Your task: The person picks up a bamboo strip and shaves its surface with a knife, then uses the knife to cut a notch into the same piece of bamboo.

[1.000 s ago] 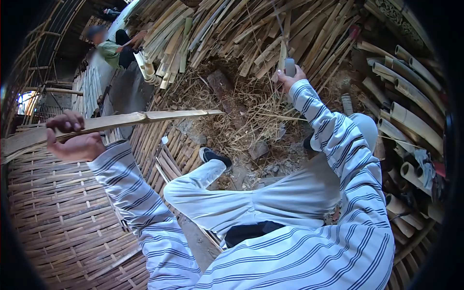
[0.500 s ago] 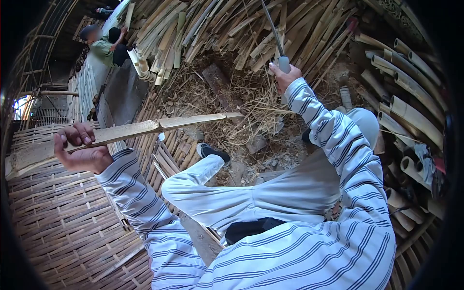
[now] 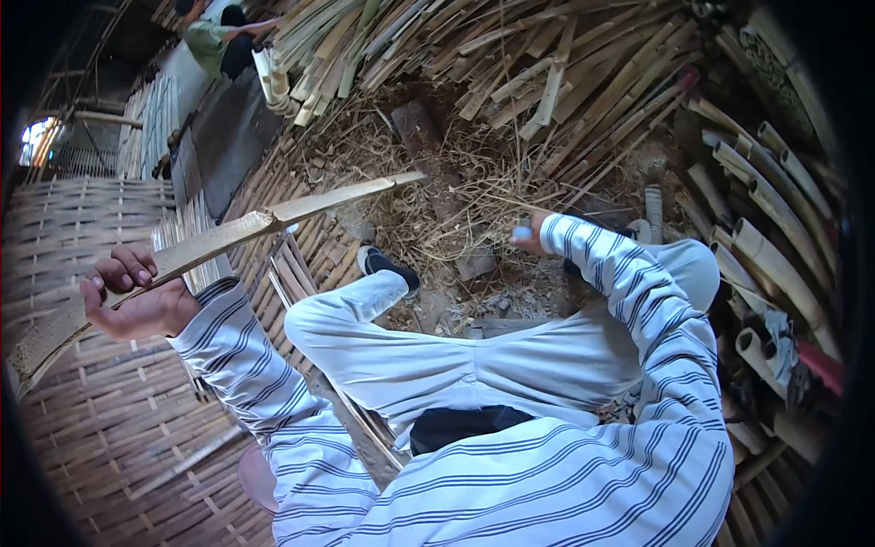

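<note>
My left hand (image 3: 137, 296), at the left of the frame, had its fingers (image 3: 123, 271) wrapped tight round one long bamboo slat (image 3: 219, 239), which ran from the lower left edge up toward the middle, its far tip over the straw-littered ground (image 3: 456, 196). My right hand (image 3: 527, 230) was near the centre of the frame, mostly hidden behind my striped sleeve (image 3: 629, 292); only a bit of grey handle (image 3: 521, 233) peeped out past the cuff, so I judged those fingers closed on a tool, though I could not see the blade or tell the grip for sure. As far as I could judge, the slat was one whole strip, with no fresh split showing along it, so the cutting or trimming of this piece seemed hardly begun, and the great heap of bamboo strips (image 3: 547, 73) across the top of the frame suggested plenty more stock. Counting: one slat in hand, one tool handle, one shoe (image 3: 387, 266) of mine in view, one woven bamboo mat (image 3: 109, 428) under me at the lower left, a stack of round bamboo poles (image 3: 775, 237) down the right edge, too many to count, and one other person (image 3: 214, 41) crouched at the upper left.
</note>
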Demonstrator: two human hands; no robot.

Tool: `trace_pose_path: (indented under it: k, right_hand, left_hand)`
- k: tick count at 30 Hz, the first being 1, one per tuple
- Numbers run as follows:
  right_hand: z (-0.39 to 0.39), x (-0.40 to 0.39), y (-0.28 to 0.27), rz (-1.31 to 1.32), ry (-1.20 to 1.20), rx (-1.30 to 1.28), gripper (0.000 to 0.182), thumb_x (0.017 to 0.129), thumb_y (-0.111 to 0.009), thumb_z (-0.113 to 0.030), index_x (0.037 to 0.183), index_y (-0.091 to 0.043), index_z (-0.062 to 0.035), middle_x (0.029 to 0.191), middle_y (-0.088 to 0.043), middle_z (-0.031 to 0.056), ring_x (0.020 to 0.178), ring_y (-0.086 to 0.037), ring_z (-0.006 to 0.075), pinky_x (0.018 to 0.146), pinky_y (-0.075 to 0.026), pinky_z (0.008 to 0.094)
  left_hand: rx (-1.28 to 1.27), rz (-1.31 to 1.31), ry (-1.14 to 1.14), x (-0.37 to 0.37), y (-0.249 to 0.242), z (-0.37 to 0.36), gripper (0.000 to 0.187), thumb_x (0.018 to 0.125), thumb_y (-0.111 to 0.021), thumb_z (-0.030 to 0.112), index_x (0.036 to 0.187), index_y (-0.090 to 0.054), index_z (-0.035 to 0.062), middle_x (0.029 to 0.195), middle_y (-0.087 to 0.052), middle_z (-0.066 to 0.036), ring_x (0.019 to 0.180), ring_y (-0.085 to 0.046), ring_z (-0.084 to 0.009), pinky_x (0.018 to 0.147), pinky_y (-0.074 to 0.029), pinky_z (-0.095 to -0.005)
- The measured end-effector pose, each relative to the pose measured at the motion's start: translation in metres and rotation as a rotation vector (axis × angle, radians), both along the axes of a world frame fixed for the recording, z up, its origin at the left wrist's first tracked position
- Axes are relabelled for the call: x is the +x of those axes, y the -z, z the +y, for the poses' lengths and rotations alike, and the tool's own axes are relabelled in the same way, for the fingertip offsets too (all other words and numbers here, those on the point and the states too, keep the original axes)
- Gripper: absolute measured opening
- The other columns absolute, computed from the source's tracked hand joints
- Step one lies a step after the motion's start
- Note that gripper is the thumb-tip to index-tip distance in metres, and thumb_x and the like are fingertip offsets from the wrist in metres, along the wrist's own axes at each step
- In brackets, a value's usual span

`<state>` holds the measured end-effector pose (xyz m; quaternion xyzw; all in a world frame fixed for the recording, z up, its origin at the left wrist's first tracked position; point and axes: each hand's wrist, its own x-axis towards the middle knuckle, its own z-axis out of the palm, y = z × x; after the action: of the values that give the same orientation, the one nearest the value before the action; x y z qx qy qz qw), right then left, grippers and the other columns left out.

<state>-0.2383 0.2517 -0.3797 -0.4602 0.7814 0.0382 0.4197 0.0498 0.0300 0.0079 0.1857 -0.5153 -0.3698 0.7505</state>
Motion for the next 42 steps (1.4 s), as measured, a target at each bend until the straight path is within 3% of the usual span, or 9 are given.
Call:
trace_pose_path:
  k: [12,17,20,25,28,35,38,40,42]
  right_hand:
    - [-0.019,0.033,0.028,0.207,-0.157,0.073,0.052,0.078,-0.055,-0.054,0.094,-0.068,-0.0069,0.088,-0.067,0.0172,0.083,-0.065,0.0341,0.075,-0.053,0.0408]
    - [-0.038,0.002,0.039,0.183,-0.207,0.168,0.057,0.079,-0.055,-0.055,0.110,-0.062,-0.0073,0.103,-0.064,0.0185,0.094,-0.061,0.0344,0.082,-0.051,0.0414]
    - [-0.039,-0.010,0.025,0.218,0.172,0.052,0.062,0.079,-0.055,-0.057,0.109,-0.062,-0.0036,0.103,-0.064,0.0205,0.095,-0.061,0.0361,0.082,-0.050,0.0422]
    - [-0.043,-0.022,0.045,0.153,0.390,0.113,0.068,0.079,-0.056,-0.060,0.105,-0.064,0.0017,0.102,-0.064,0.0247,0.095,-0.062,0.0370,0.080,-0.050,0.0410]
    - [-0.045,-0.019,0.039,0.131,0.454,0.144,0.072,0.083,-0.048,-0.063,0.105,-0.063,0.0034,0.098,-0.065,0.0220,0.093,-0.063,0.0335,0.081,-0.049,0.0400]
    - [-0.047,-0.064,0.049,0.016,0.872,-0.001,0.070,0.079,-0.056,-0.060,0.102,-0.064,0.0055,0.093,-0.066,0.0212,0.084,-0.066,0.0320,0.076,-0.049,0.0401]
    - [-0.045,-0.071,0.062,0.033,0.813,0.002,0.070,0.079,-0.056,-0.061,0.099,-0.065,0.0056,0.092,-0.066,0.0217,0.080,-0.066,0.0314,0.074,-0.049,0.0401]
    - [-0.052,-0.055,0.020,-0.053,0.630,0.125,0.076,0.078,-0.053,-0.066,0.100,-0.064,0.0059,0.089,-0.066,0.0213,0.078,-0.065,0.0303,0.073,-0.049,0.0393]
    - [-0.047,-0.053,0.036,-0.139,0.621,0.002,0.077,0.078,-0.052,-0.067,0.099,-0.065,0.0064,0.084,-0.066,0.0221,0.078,-0.065,0.0301,0.074,-0.049,0.0391]
  left_hand:
    - [0.017,0.133,-0.125,0.049,0.009,-0.010,0.024,0.069,-0.059,0.025,0.059,-0.040,0.0148,0.049,-0.027,0.002,0.040,-0.025,-0.0102,0.040,-0.017,-0.0252]
    - [0.022,0.144,-0.166,0.080,0.038,-0.033,0.025,0.074,-0.058,0.029,0.061,-0.042,0.0142,0.050,-0.027,0.002,0.041,-0.023,-0.0097,0.040,-0.018,-0.0251]
    - [0.027,0.149,-0.225,0.097,0.041,-0.035,0.024,0.075,-0.056,0.028,0.062,-0.042,0.0140,0.051,-0.027,0.002,0.041,-0.023,-0.0096,0.040,-0.017,-0.0252]
    - [0.003,0.093,-0.182,0.126,0.037,-0.033,0.024,0.074,-0.058,0.027,0.064,-0.042,0.0116,0.053,-0.028,0.000,0.042,-0.025,-0.0110,0.041,-0.018,-0.0260]
    - [0.007,0.079,-0.249,0.125,0.035,-0.029,0.025,0.076,-0.057,0.027,0.063,-0.041,0.0116,0.053,-0.028,0.000,0.042,-0.024,-0.0107,0.041,-0.018,-0.0258]
    - [-0.041,0.020,-0.328,0.100,0.040,-0.012,0.025,0.079,-0.054,0.028,0.067,-0.043,0.0097,0.053,-0.026,0.000,0.040,-0.024,-0.0101,0.040,-0.018,-0.0253]
    - [-0.038,0.048,-0.271,0.089,0.039,-0.006,0.024,0.080,-0.054,0.028,0.067,-0.043,0.0103,0.052,-0.026,0.000,0.040,-0.024,-0.0096,0.039,-0.018,-0.0248]
    - [-0.035,0.061,-0.196,0.084,0.036,0.001,0.024,0.080,-0.054,0.027,0.067,-0.043,0.0108,0.052,-0.026,0.001,0.039,-0.024,-0.0090,0.039,-0.017,-0.0242]
    - [-0.034,0.057,-0.175,0.078,0.032,0.007,0.024,0.079,-0.055,0.027,0.066,-0.044,0.0114,0.052,-0.026,0.002,0.039,-0.023,-0.0082,0.038,-0.017,-0.0234]
